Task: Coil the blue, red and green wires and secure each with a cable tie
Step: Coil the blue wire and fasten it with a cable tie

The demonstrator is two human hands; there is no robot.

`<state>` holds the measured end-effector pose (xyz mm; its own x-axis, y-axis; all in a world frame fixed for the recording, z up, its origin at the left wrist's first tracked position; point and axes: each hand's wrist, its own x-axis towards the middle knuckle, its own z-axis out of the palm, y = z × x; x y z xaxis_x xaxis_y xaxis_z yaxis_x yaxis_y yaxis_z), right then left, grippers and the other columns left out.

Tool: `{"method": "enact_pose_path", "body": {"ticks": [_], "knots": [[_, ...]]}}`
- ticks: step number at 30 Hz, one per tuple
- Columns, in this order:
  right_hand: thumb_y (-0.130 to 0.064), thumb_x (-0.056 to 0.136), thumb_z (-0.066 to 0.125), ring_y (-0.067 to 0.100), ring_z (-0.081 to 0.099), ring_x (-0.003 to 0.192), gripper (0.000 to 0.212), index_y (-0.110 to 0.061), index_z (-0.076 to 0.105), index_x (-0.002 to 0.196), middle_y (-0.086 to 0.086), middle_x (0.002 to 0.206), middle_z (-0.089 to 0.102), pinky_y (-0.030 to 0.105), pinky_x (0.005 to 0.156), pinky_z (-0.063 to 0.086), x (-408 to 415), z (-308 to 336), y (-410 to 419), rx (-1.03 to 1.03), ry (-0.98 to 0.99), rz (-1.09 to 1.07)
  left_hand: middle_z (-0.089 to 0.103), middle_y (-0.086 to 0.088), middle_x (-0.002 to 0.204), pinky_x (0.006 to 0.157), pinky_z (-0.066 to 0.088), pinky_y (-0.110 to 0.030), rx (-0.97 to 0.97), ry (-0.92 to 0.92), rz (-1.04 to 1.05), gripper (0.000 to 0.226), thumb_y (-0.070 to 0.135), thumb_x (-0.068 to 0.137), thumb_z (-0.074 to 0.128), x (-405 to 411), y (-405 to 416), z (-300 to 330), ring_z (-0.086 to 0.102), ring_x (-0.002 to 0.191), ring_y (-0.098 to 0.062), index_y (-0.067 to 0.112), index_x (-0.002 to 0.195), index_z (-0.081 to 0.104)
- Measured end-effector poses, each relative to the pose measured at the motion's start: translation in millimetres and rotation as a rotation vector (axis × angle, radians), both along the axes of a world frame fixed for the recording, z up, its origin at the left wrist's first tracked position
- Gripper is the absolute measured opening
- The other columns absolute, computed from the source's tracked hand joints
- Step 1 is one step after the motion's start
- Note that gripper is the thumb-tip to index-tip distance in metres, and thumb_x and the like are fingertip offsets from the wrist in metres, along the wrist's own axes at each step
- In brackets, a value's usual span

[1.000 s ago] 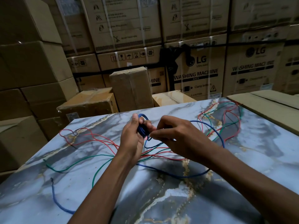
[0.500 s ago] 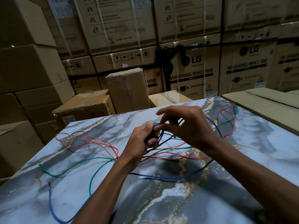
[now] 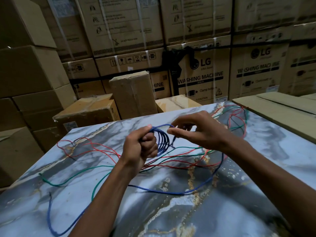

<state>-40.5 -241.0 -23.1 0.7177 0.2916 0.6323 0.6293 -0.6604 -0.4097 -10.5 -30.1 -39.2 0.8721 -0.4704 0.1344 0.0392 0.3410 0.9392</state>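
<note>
Your left hand point(image 3: 139, 147) is closed in a fist around a coil of thin blue insulated wire point(image 3: 162, 141), its loops standing upright above the marbled grey tabletop point(image 3: 256, 168), axis running left to right. Your right hand point(image 3: 196, 132) pinches the top loop between thumb and forefinger. The blue tail sweeps rightward, then back toward you.

1. The tabletop point(image 3: 256, 168) is grey-blue marble-patterned with gold veins.
2. A red wire point(image 3: 95, 147) sprawls on it to the left of the left grip point(image 3: 140, 147) and loops beyond the right grip point(image 3: 196, 132).
3. A green wire point(image 3: 71, 177) trails below and left of the grips.
4. The blue wire point(image 3: 171, 191) lies slack beneath both grips, its tail curling toward the near left edge.
</note>
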Motion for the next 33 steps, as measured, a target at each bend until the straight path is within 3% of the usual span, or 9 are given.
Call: {"method": "enact_pose_path", "body": {"ticks": [4, 6, 8, 13, 19, 26, 28, 31, 33], "knots": [[-0.044, 0.09, 0.073, 0.006, 0.071, 0.087, 0.033, -0.019, 0.077, 0.11, -0.009, 0.1, 0.074, 0.023, 0.071, 0.059, -0.8, -8.1, 4.2, 0.075, 0.118, 0.044, 0.017, 0.007, 0.037, 0.04, 0.009, -0.025, -0.154, 0.123, -0.005, 0.042, 0.029, 0.085, 0.051, -1.1, 3.2, 4.1, 0.001, 0.043, -0.014, 0.024, 0.048, 0.034], [-0.039, 0.087, 0.079, 0.008, 0.072, 0.095, 0.038, -0.022, 0.073, 0.12, -0.009, 0.111, 0.073, 0.028, 0.079, 0.061, -0.8, -9.1, 6.1, 0.144, 0.268, 0.091, 0.017, 0.008, 0.037, 0.039, 0.008, -0.024, -0.211, 0.163, -0.028, 0.043, 0.028, 0.088, 0.05, 0.3, 5.3, 4.7, 0.0, 0.043, -0.013, 0.023, 0.048, 0.034], [-0.033, 0.089, 0.079, 0.011, 0.073, 0.1, 0.04, -0.022, 0.07, 0.126, -0.005, 0.111, 0.076, 0.031, 0.086, 0.061, -0.9, -10.0, 9.5, 0.183, 0.406, 0.174, 0.016, 0.008, 0.037, 0.038, 0.008, -0.023, -0.249, 0.186, -0.057, 0.043, 0.028, 0.09, 0.049, 0.8, 7.0, 5.9, 0.001, 0.042, -0.012, 0.023, 0.049, 0.034], [-0.018, 0.094, 0.073, 0.017, 0.073, 0.097, 0.035, -0.013, 0.069, 0.128, 0.005, 0.11, 0.078, 0.034, 0.082, 0.058, -0.2, -13.7, 13.4, 0.32, 0.531, 0.3, 0.004, 0.008, 0.048, 0.04, 0.007, -0.023, -0.303, 0.227, -0.089, 0.043, 0.028, 0.092, 0.046, 1.1, 6.3, 3.4, 0.001, 0.041, -0.011, 0.022, 0.05, 0.035], [-0.006, 0.089, 0.075, 0.017, 0.067, 0.083, 0.022, 0.003, 0.075, 0.109, 0.016, 0.095, 0.076, 0.031, 0.077, 0.054, 4.0, -20.2, 14.6, 0.5, 0.553, 0.331, 0.009, 0.008, 0.046, 0.037, 0.014, -0.022, -0.333, 0.245, -0.137, 0.041, 0.028, 0.095, 0.046, 1.2, 3.4, -0.4, 0.003, 0.041, -0.011, 0.021, 0.057, 0.033], [-0.008, 0.088, 0.076, 0.015, 0.064, 0.071, 0.019, 0.0, 0.077, 0.106, 0.012, 0.086, 0.073, 0.022, 0.06, 0.052, 2.3, -16.5, 17.0, 0.564, 0.609, 0.332, 0.016, 0.008, 0.041, 0.039, 0.018, -0.022, -0.33, 0.237, -0.111, 0.048, 0.03, 0.103, 0.04, 2.6, 2.0, 1.5, 0.004, 0.041, -0.011, 0.021, 0.057, 0.034], [-0.016, 0.089, 0.077, 0.013, 0.059, 0.063, 0.022, -0.007, 0.077, 0.109, 0.006, 0.079, 0.071, 0.02, 0.052, 0.045, -0.1, -15.5, 17.8, 0.516, 0.634, 0.289, 0.018, 0.008, 0.039, 0.038, 0.017, -0.022, -0.321, 0.225, -0.042, 0.049, 0.029, 0.103, 0.042, 3.6, 2.5, 1.5, 0.005, 0.039, -0.01, 0.021, 0.055, 0.033], [-0.025, 0.092, 0.073, 0.011, 0.034, 0.052, 0.019, -0.006, 0.077, 0.095, -0.007, 0.059, 0.058, 0.023, 0.05, 0.024, -1.2, -10.7, 10.7, 0.491, 0.614, 0.224, 0.017, 0.008, 0.038, 0.037, 0.016, -0.022, -0.329, 0.199, 0.051, 0.052, 0.028, 0.101, 0.044, 5.7, 5.0, 2.6, 0.012, 0.032, -0.007, 0.022, 0.051, 0.035], [-0.029, 0.096, 0.068, 0.011, 0.029, 0.053, 0.028, -0.003, 0.076, 0.088, -0.004, 0.059, 0.055, 0.024, 0.05, 0.021, 1.7, -7.8, 0.6, 0.551, 0.596, 0.192, 0.017, 0.008, 0.039, 0.038, 0.015, -0.022, -0.335, 0.193, 0.088, 0.053, 0.028, 0.101, 0.044, 7.8, 7.2, 3.4, 0.014, 0.032, -0.006, 0.023, 0.049, 0.036]]}}
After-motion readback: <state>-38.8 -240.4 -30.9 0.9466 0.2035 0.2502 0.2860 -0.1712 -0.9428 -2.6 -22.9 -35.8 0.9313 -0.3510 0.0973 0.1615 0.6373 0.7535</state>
